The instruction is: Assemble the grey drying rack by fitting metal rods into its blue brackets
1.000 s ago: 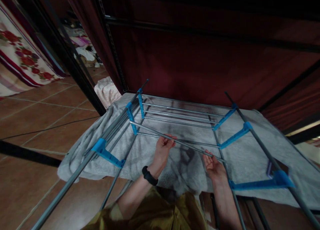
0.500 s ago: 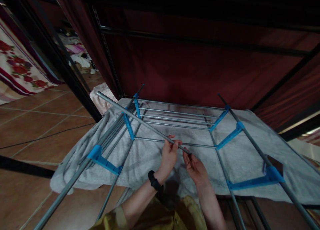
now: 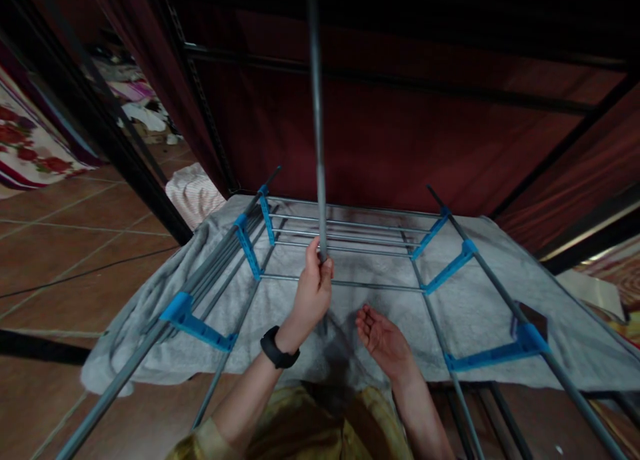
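Note:
A long grey metal tube [image 3: 319, 113] stands nearly upright in front of me, its top running out of view. My left hand [image 3: 315, 283], with a black watch on the wrist, is closed around its lower part. To the right, my right hand [image 3: 383, 337] is apart from the tube, palm up with fingers loosely curled and nothing in it. Around both hands stands a rack frame of grey tubes joined by blue plastic brackets [image 3: 200, 323]. Several thin crossbars [image 3: 360, 237] link its two sides at the far end.
The frame rests on a bed with a grey blanket [image 3: 380, 267]. More loose tubes [image 3: 220, 273] lie along its left side. Black bed posts [image 3: 125, 133] and a dark red curtain [image 3: 400, 153] stand around. A dark flat object [image 3: 531, 319] lies near the right bracket.
The tube has swung from a slant toward the left to nearly upright. My right hand has let go of its lower end, while my left hand keeps hold. The view has shifted slightly.

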Demonstrator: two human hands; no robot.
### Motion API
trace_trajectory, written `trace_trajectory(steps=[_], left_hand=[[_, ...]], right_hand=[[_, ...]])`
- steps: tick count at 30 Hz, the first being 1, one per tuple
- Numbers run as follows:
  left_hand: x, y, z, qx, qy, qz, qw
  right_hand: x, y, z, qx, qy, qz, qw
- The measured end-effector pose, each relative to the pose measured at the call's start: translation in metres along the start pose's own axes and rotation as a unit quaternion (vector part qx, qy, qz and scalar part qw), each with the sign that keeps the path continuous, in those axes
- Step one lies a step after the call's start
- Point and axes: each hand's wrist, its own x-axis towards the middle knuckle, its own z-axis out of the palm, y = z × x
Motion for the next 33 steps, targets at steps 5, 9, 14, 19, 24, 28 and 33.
trace_trajectory(steps=[5,9,14,19,24,28,33], left_hand=[[-0.010,-0.013,0.000,0.040,-0.022,-0.024,0.999],[-0.017,-0.027,-0.002,0.080,-0.050,-0.051,0.994],[-0.022,-0.050,-0.007,0.135,-0.088,-0.050,0.986],[-0.027,-0.072,-0.016,0.151,-0.119,-0.032,0.981],[-0.035,-0.091,-0.030,0.188,-0.180,-0.030,0.965],[-0.041,-0.103,-0.037,0.230,-0.225,-0.033,0.946],[-0.046,-0.106,-0.028,0.256,-0.262,-0.018,0.930]], right_hand=[[0.001,-0.007,-0.004,0.015,0.046,-0.065,0.997],[0.003,-0.014,-0.007,0.010,0.064,-0.078,0.995],[0.008,-0.028,-0.003,-0.020,0.091,-0.106,0.990],[0.013,-0.048,0.008,-0.078,0.108,-0.199,0.971],[0.020,-0.069,0.014,-0.110,0.129,-0.290,0.942],[0.026,-0.081,0.010,-0.099,0.141,-0.327,0.929],[0.029,-0.093,0.001,-0.080,0.162,-0.338,0.923]])
